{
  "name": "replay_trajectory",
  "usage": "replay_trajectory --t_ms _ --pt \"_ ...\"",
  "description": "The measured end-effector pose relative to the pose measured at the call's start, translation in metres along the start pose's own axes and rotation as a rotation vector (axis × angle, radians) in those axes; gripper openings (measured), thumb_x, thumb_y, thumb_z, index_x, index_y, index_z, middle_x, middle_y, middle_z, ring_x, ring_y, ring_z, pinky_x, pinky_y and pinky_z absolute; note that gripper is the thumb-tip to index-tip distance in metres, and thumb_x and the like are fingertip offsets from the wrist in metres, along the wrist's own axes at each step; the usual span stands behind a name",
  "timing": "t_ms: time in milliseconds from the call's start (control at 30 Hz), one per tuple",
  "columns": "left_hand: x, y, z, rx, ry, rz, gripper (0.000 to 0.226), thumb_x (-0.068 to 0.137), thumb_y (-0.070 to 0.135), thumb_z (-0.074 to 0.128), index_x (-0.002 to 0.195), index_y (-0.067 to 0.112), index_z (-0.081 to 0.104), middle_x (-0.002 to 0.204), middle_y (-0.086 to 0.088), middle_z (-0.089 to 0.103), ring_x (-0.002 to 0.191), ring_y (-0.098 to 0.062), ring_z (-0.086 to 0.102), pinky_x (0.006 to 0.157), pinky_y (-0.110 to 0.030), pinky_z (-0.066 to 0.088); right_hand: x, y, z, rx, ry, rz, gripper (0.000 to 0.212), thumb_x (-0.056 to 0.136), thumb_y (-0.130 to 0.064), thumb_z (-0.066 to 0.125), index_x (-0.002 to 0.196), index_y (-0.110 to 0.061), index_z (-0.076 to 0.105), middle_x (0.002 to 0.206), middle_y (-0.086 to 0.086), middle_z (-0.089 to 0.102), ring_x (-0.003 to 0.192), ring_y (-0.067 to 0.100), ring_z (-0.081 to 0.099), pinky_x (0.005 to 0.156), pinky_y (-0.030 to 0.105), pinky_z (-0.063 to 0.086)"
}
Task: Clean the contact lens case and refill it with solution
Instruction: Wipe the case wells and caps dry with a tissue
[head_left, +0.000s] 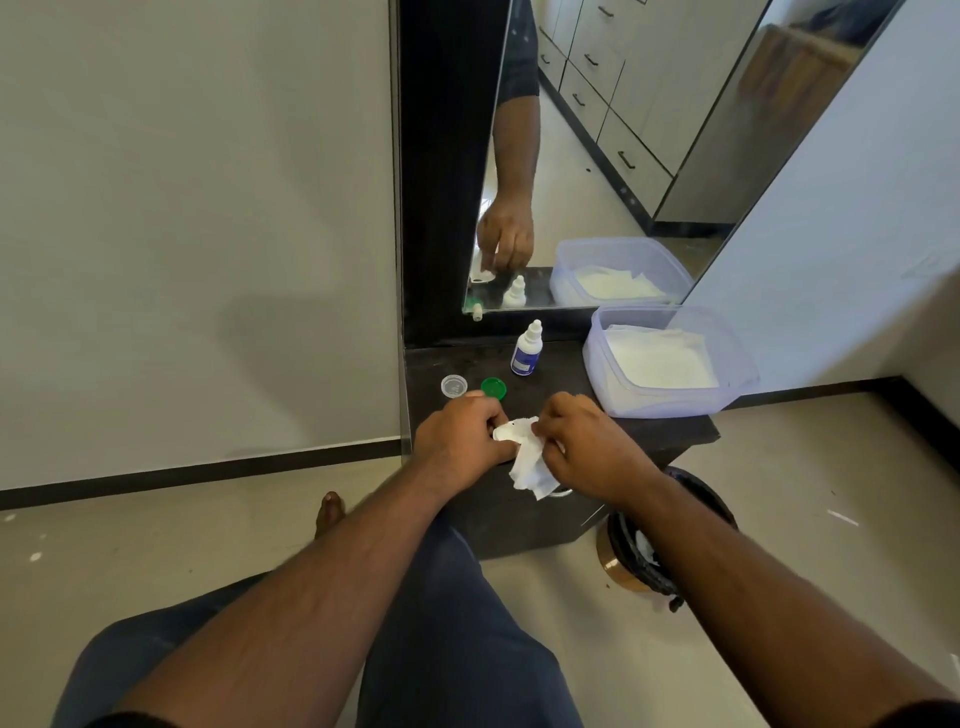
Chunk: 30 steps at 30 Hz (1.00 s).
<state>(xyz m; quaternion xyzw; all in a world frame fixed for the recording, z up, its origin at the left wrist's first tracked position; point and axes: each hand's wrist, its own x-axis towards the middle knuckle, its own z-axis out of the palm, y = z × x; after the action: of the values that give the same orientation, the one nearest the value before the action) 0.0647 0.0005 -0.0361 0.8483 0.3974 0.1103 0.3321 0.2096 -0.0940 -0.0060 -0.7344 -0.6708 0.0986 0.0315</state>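
Two grips at work on one small job: left hand curled round the white plastic contact lens case, pinning it steady above the near edge of the black bench; right hand pinching a crumpled white paper tissue, pressed against the case, apparently to wipe a well dry. Case mostly hidden between fingers and tissue. Just beyond the knuckles, a clear round cap and a green round cap, side by side and off the case, probably so both wells stay reachable. Farther back, small white dropper bottle with blue label, upright and capped, likely ready for refilling. Further right, translucent lilac plastic tub of spare tissues; below the bench edge, a black-lined waste bin, handy for the used tissue.
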Motion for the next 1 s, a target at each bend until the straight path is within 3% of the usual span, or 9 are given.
replay_trajectory --t_ms 100,267,333,433,500,567,733,900,1000 --pt "0.0 0.0 -0.001 0.015 -0.004 0.007 0.023 0.075 0.041 0.075 0.088 0.024 0.067 0.091 0.011 0.059 0.078 -0.01 0.058 0.066 -0.031 0.05 -0.003 0.002 -0.002 -0.197 -0.034 -0.091 0.046 0.093 -0.043 0.048 0.133 -0.023 0.05 0.127 0.0 0.046 0.109 0.016 0.044 0.093 0.029 0.039" --pt "0.0 0.002 -0.001 0.019 0.005 -0.014 0.021 0.073 0.039 0.076 0.085 0.026 0.066 0.09 0.012 0.059 0.078 -0.011 0.059 0.069 -0.034 0.052 0.003 -0.002 0.001 -0.358 -0.039 -0.123 0.04 0.09 -0.032 0.059 0.128 -0.021 0.055 0.12 0.004 0.05 0.106 0.019 0.046 0.088 0.03 0.039" --pt "-0.001 0.002 0.0 0.02 0.027 -0.024 0.017 0.072 0.037 0.074 0.084 0.026 0.067 0.091 0.012 0.059 0.08 -0.013 0.06 0.07 -0.035 0.052 0.007 -0.008 0.0 -0.111 -0.03 0.038 0.029 0.093 -0.027 0.054 0.117 -0.013 0.063 0.109 0.007 0.054 0.099 0.02 0.05 0.083 0.028 0.041" --pt "0.0 0.003 0.001 0.031 0.026 -0.03 0.016 0.073 0.034 0.073 0.085 0.025 0.067 0.092 0.011 0.059 0.082 -0.015 0.06 0.073 -0.036 0.053 0.01 -0.003 -0.01 0.638 -0.114 0.398 0.018 0.093 -0.02 0.055 0.086 -0.009 0.067 0.09 0.008 0.061 0.087 0.021 0.058 0.076 0.03 0.048" --pt "0.0 0.002 0.0 0.028 0.011 -0.031 0.019 0.072 0.035 0.075 0.085 0.025 0.067 0.093 0.011 0.059 0.083 -0.015 0.06 0.074 -0.037 0.053 0.003 0.002 -0.014 1.145 -0.076 0.572 0.015 0.093 -0.018 0.055 0.091 -0.009 0.067 0.102 0.013 0.067 0.098 0.026 0.063 0.088 0.041 0.054" --pt "0.0 0.002 -0.001 0.012 0.005 -0.025 0.023 0.069 0.041 0.078 0.083 0.027 0.066 0.092 0.012 0.06 0.081 -0.013 0.06 0.072 -0.037 0.053 -0.007 0.007 -0.011 1.319 0.034 0.635 0.016 0.094 -0.02 0.054 0.101 -0.011 0.065 0.113 0.013 0.066 0.105 0.028 0.062 0.09 0.043 0.053" --pt "-0.004 0.003 0.0 0.003 0.018 -0.012 0.025 0.071 0.042 0.078 0.087 0.029 0.064 0.093 0.013 0.06 0.082 -0.01 0.059 0.072 -0.036 0.052 -0.029 0.006 0.0 1.078 0.188 0.627 0.021 0.092 -0.016 0.058 0.111 -0.012 0.065 0.116 0.006 0.064 0.107 0.023 0.059 0.094 0.041 0.051" --pt "-0.006 0.002 0.001 -0.046 0.048 -0.019 0.033 0.068 0.038 0.08 0.094 0.03 0.063 0.09 0.012 0.063 0.081 -0.01 0.061 0.072 -0.037 0.054 -0.026 0.008 -0.004 1.052 0.234 0.644 0.028 0.083 -0.003 0.067 0.11 -0.012 0.069 0.115 0.005 0.065 0.104 0.02 0.06 0.095 0.037 0.051" --pt "-0.01 0.002 0.001 -0.108 0.08 -0.022 0.033 0.069 0.036 0.081 0.096 0.028 0.064 0.09 0.012 0.066 0.082 -0.011 0.062 0.072 -0.037 0.055 -0.019 0.004 -0.005 0.957 0.287 0.633 0.02 0.086 -0.017 0.066 0.105 -0.012 0.072 0.109 0.003 0.066 0.097 0.017 0.058 0.08 0.026 0.051"
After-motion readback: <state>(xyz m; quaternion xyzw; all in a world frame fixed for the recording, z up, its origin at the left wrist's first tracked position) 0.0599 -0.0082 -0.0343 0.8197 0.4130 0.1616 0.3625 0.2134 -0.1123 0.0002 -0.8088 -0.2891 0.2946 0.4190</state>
